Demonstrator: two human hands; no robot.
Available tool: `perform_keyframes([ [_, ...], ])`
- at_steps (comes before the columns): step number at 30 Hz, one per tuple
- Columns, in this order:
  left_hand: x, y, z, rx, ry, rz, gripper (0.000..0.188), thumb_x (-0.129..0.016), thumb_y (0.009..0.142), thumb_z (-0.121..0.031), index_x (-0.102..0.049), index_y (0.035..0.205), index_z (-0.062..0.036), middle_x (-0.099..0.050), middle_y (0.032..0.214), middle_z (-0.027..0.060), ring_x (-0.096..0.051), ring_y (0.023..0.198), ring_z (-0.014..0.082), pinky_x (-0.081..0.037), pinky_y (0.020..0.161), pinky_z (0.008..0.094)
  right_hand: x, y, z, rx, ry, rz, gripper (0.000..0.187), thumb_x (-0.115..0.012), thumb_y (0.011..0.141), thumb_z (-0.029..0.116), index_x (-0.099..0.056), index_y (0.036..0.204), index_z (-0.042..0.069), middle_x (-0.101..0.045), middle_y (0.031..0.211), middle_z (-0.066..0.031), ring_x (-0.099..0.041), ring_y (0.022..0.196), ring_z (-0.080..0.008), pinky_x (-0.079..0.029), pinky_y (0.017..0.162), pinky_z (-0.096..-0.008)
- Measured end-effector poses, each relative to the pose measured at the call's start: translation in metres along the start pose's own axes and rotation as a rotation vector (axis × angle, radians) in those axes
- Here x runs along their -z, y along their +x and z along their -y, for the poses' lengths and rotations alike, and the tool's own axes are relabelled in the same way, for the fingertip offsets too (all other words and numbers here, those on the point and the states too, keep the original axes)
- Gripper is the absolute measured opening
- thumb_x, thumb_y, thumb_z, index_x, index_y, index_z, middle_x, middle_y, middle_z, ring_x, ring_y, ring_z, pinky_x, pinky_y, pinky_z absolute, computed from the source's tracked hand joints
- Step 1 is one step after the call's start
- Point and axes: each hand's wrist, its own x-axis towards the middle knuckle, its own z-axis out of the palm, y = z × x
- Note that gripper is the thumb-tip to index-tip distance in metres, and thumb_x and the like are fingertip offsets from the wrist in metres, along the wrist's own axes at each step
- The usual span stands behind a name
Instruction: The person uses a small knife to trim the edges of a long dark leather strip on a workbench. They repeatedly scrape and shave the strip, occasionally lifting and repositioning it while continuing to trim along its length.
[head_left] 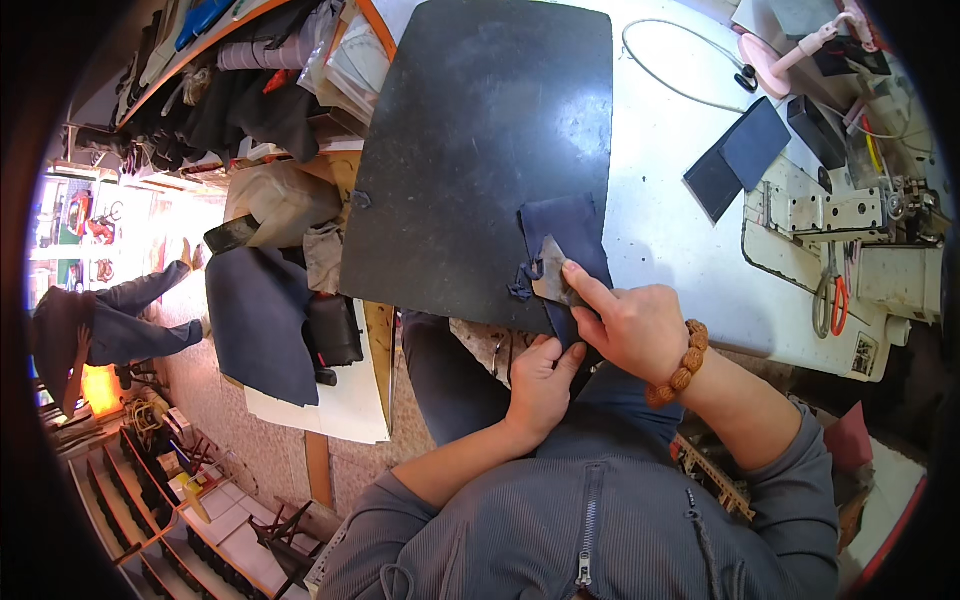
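At the left, a dark blue sheet [260, 320] was spread partly over a white panel [350, 412]. On a black board [480, 130], curled blue scraps [521, 286] were bunched beside a dark blue strip [566, 219], which was laid across the board's near right part. The strip's near end was pinched between the left hand's [538, 390] thumb and forefinger. Against the strip, a flat metal blade [552, 266] was gripped by the right hand [640, 325], its forefinger pressed on the metal, its other fingers curled in. Farther right, scissors [840, 300] were set beside a sewing machine [835, 215].
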Motion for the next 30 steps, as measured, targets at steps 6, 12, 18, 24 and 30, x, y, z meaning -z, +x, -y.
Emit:
perform_keyframes([
  [6, 0.001, -0.001, -0.003, 0.064, 0.045, 0.005, 0.032, -0.066, 0.086, -0.01, -0.045, 0.066, 0.0032, -0.044, 0.065, 0.0109, -0.039, 0.058, 0.0207, -0.035, 0.054, 0.0338, 0.0, 0.01, -0.002, -0.007, -0.001, 0.004, 0.041, -0.064, 0.08, 0.022, -0.06, 0.12, 0.011, -0.054, 0.047, -0.0002, -0.053, 0.038, -0.02, -0.039, 0.038, -0.0335],
  [12, -0.002, -0.003, -0.002, 0.083, 0.042, 0.015, 0.033, -0.066, 0.086, -0.009, -0.043, 0.065, 0.0019, -0.044, 0.065, 0.011, -0.04, 0.056, 0.0203, -0.035, 0.052, 0.0343, 0.0, 0.013, -0.005, 0.005, -0.017, 0.009, 0.041, -0.065, 0.08, 0.022, -0.06, 0.119, 0.012, -0.054, 0.047, -0.002, -0.054, 0.039, -0.0219, -0.041, 0.038, -0.0346],
  [18, 0.0, -0.005, -0.005, 0.062, 0.08, 0.04, 0.028, -0.062, 0.089, -0.008, -0.045, 0.069, 0.0014, -0.047, 0.074, 0.0073, -0.047, 0.061, 0.0139, -0.041, 0.052, 0.0304, 0.003, 0.018, -0.005, -0.035, 0.032, 0.023, 0.048, -0.067, 0.077, 0.017, -0.058, 0.124, 0.013, -0.056, 0.052, -0.0082, -0.056, 0.044, -0.0273, -0.042, 0.043, -0.0387],
  [24, -0.003, -0.005, -0.003, 0.01, -0.021, 0.014, 0.036, -0.064, 0.089, -0.017, -0.045, 0.066, 0.0036, -0.047, 0.074, 0.013, -0.046, 0.064, 0.0245, -0.039, 0.059, 0.0352, 0.003, 0.055, -0.001, -0.029, -0.059, 0.034, 0.046, -0.065, 0.08, 0.018, -0.056, 0.125, 0.011, -0.058, 0.053, -0.0107, -0.056, 0.046, -0.0312, -0.044, 0.047, -0.0412],
  [30, 0.003, -0.006, -0.003, 0.136, -0.175, -0.007, 0.038, -0.065, 0.089, -0.021, -0.046, 0.062, -0.003, -0.034, 0.056, 0.0045, -0.033, 0.056, 0.0093, -0.036, 0.05, 0.0305, -0.008, 0.097, -0.007, -0.012, -0.105, -0.039, 0.041, -0.06, 0.085, 0.025, -0.055, 0.124, 0.015, -0.059, 0.055, -0.0112, -0.06, 0.051, -0.0315, -0.046, 0.048, -0.0429],
])
